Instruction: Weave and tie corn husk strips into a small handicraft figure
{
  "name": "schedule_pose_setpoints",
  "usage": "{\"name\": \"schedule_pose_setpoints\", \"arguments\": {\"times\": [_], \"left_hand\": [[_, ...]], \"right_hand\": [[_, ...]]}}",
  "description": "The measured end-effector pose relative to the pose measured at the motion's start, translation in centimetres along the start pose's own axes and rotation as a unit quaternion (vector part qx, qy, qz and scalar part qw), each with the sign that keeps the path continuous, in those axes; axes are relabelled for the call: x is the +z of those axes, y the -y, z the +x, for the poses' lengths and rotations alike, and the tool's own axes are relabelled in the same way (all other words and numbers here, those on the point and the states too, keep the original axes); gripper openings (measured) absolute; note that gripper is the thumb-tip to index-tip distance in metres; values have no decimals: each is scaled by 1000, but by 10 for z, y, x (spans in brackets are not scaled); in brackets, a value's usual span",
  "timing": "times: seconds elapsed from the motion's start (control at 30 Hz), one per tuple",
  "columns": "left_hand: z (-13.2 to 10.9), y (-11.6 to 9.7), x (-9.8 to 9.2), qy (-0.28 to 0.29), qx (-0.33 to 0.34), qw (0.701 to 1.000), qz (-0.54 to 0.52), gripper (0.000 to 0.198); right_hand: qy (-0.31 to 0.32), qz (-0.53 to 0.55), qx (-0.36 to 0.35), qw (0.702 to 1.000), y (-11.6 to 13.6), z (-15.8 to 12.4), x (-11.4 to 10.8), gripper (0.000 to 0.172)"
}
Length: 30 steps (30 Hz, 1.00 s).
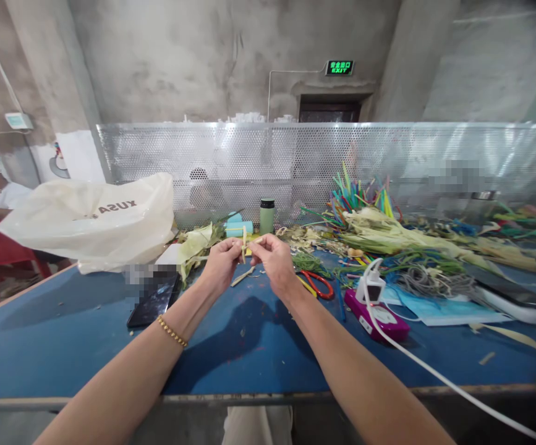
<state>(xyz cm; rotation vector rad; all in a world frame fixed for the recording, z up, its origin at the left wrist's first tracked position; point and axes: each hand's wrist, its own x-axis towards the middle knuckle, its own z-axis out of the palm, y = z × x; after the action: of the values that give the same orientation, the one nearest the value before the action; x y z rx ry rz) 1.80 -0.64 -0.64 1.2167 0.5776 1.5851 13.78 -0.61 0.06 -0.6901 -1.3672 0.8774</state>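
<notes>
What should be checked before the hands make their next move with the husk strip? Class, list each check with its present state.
1. Left hand and right hand both pinch the husk strip: ok.
2. Strip held above the blue table, touching nothing else: ok.
3. Red-handled scissors lie close by the right hand: ok.
4. White cable crosses the table beside the right forearm, a likely snag: not ok.
5. Phone lies apart from the left arm: ok.
6. Strip whole or split: cannot tell.
</notes>
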Motion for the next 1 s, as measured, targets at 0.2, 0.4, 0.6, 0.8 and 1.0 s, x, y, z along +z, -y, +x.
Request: {"name": "schedule_pose_setpoints", "arguments": {"times": [0.2,0.4,0.6,0.8,1.0], "left_hand": [[-1,-2,3,20,14,1000,-6,29],[-2,-4,4,23,9,1000,-15,26],[-1,-6,2,18,-8,1000,-12,23],[-2,-7,3,33,-24,999,-15,26],[0,-2,-1,8,1,999,40,21]], "right_hand": [[-9,16,-14,1000,-5,2,-1,20],[-24,16,-7,1000,-4,3,0,21],[-31,-35,2,999,1,4,-3,24],[-49,-75,-16,996,4,4,-6,19],[-41,-82,-13,996,3,5,-6,18]]}}
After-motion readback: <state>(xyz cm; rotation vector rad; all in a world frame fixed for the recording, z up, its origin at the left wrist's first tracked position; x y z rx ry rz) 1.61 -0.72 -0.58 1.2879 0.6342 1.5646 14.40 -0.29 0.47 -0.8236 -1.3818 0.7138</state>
